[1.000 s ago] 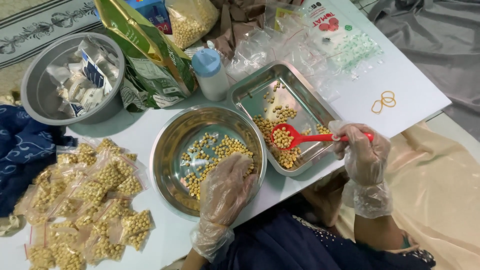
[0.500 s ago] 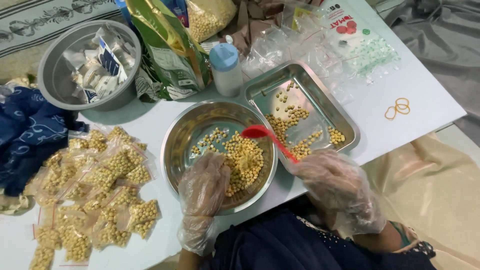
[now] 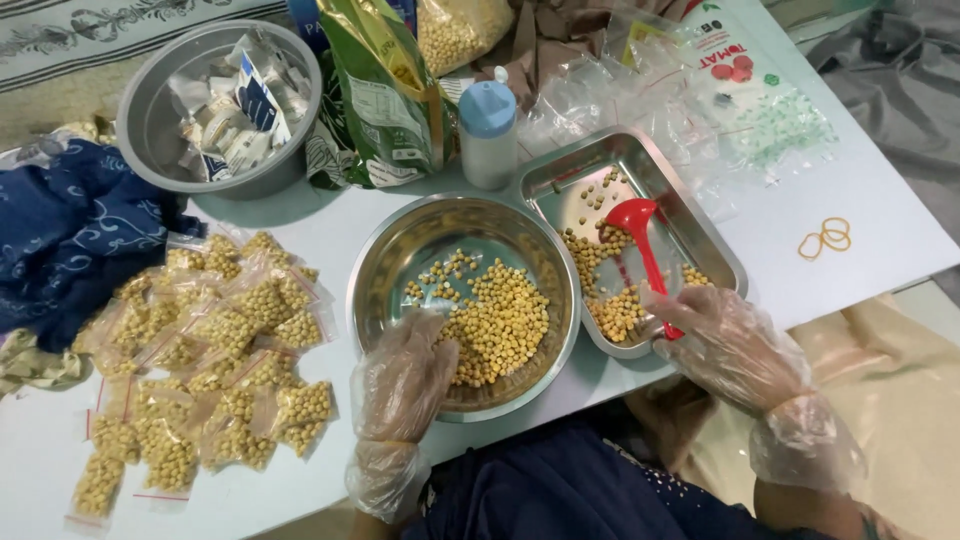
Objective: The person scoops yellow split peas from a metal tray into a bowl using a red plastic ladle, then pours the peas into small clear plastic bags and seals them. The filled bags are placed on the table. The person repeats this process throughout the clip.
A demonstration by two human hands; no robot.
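A: Red spoon (image 3: 640,250) — where does it lie against the fingers?

B: Handle end is pinched in the right hand (image 3: 735,345), fingers curled closed around it at the near rim of the rectangular steel tray (image 3: 700,235). Bowl of the spoon sits away from the fingers, farther up the tray, above scattered yellow beans (image 3: 615,305). Clear plastic glove on that hand.

A: Left hand?

B: Left hand (image 3: 405,375), gloved too, rests inside the round steel bowl (image 3: 385,250) at its near edge. Fingers loosely bent and close together, tips touching the heap of beans in the bowl. Whether they pinch any, cannot tell.

A: Bowl and tray?

B: Side by side, rims touching or nearly so; tray to the right.

A: Farther out?

B: Left of the bowl, a spread of small clear bags filled with beans (image 3: 200,370) on the white table (image 3: 880,190). Behind: a white bottle with a blue cap (image 3: 487,125), a green-and-gold pouch (image 3: 385,95), a grey basin of wrappers (image 3: 215,105). Blue cloth (image 3: 70,235) far left. Yellow rubber bands (image 3: 825,238) far right, well apart from the tray.
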